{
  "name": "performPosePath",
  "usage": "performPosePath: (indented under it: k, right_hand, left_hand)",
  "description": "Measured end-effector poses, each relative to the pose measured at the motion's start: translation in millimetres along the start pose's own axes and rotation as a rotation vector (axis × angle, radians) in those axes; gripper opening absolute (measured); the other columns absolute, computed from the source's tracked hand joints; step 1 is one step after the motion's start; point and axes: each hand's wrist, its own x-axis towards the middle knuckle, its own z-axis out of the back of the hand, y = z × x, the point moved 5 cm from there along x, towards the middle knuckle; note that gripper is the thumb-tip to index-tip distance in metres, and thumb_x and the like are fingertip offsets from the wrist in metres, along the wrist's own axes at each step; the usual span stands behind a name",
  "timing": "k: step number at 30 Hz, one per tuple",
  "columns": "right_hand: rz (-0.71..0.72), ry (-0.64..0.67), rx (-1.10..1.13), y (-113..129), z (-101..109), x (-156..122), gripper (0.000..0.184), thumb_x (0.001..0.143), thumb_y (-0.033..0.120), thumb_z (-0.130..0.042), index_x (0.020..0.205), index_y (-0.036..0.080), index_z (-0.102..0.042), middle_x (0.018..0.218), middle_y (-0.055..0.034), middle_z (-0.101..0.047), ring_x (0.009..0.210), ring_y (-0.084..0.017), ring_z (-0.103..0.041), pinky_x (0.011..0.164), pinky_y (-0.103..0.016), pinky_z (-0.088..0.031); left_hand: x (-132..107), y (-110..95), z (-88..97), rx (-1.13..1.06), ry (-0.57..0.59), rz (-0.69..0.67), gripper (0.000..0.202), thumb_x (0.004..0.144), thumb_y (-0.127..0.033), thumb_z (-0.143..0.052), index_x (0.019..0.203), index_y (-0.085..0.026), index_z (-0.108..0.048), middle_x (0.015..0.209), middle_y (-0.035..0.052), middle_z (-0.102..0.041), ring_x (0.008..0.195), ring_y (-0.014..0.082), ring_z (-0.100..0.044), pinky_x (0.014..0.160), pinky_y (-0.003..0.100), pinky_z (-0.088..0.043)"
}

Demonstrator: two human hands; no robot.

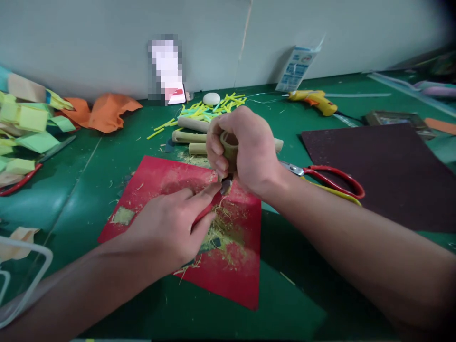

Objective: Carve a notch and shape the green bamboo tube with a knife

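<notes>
My right hand (254, 152) is wrapped round a short hollow piece of bamboo (230, 159), whose round opening faces up toward me. Just below it, my left hand (174, 218) grips a red-handled blade (226, 185). The handle is mostly hidden under the fingers, and the dark metal end sits at the bamboo's lower edge. Beneath both hands lies a red sheet (242, 275) scattered with fibrous shavings (223, 230). A small pale green square (123, 216) rests near the sheet's left side.
Behind the hands lie bamboo tubes (188, 137) and yellow-green sticks (199, 111). Red-handled scissors (335, 178) and a dark sheet (377, 175) are on the right, with a yellow glue gun (315, 100) farther back. A phone (167, 71) leans on the wall. Folded papers (32, 123) crowd the left.
</notes>
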Motion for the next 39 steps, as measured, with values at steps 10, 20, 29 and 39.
performPosePath:
  k: [10, 20, 29, 39]
  right_hand:
    - [0.036, 0.045, -0.017, 5, -4, 0, 0.04, 0.09, 0.033, -0.041, 0.05, 0.023, -0.041, 0.042, 0.0008, -0.038, 0.042, -0.014, -0.035, 0.046, -0.028, -0.035]
    - [0.092, 0.068, 0.002, 9, -5, -3, 0.04, 0.089, 0.031, -0.042, 0.05, 0.023, -0.039, 0.042, 0.0011, -0.039, 0.042, -0.013, -0.036, 0.046, -0.027, -0.033]
    - [0.037, 0.037, -0.03, 8, -5, -1, 0.037, 0.087, 0.034, -0.045, 0.052, 0.023, -0.043, 0.043, 0.0002, -0.04, 0.044, -0.014, -0.036, 0.047, -0.029, -0.036]
    - [0.144, 0.031, 0.028, 6, -4, -1, 0.038, 0.087, 0.027, -0.045, 0.05, 0.022, -0.041, 0.043, 0.0002, -0.04, 0.042, -0.013, -0.037, 0.044, -0.029, -0.033]
  left_hand:
    - [4, -5, 14.1, 0.176, 0.018, 0.012, 0.045, 0.094, -0.031, -0.045, 0.137, -0.027, -0.055, 0.108, 0.0067, -0.073, 0.09, 0.0233, -0.071, 0.069, 0.032, -0.058]
    - [-4, -3, 28.3, 0.234, 0.017, 0.003, 0.043, 0.092, -0.032, -0.044, 0.132, -0.032, -0.059, 0.126, 0.0002, -0.069, 0.095, 0.0271, -0.072, 0.067, 0.039, -0.06]
    - [-10, -12, 29.6, 0.571, 0.012, -0.097, 0.05, 0.087, -0.021, -0.043, 0.133, -0.029, -0.06, 0.107, 0.0071, -0.074, 0.057, 0.0194, -0.065, 0.041, 0.029, -0.044]
    - [-1, 0, 28.4, 0.193, 0.091, -0.11, 0.042, 0.094, -0.028, -0.043, 0.133, -0.026, -0.059, 0.132, 0.0044, -0.065, 0.111, 0.0252, -0.067, 0.089, 0.038, -0.058]
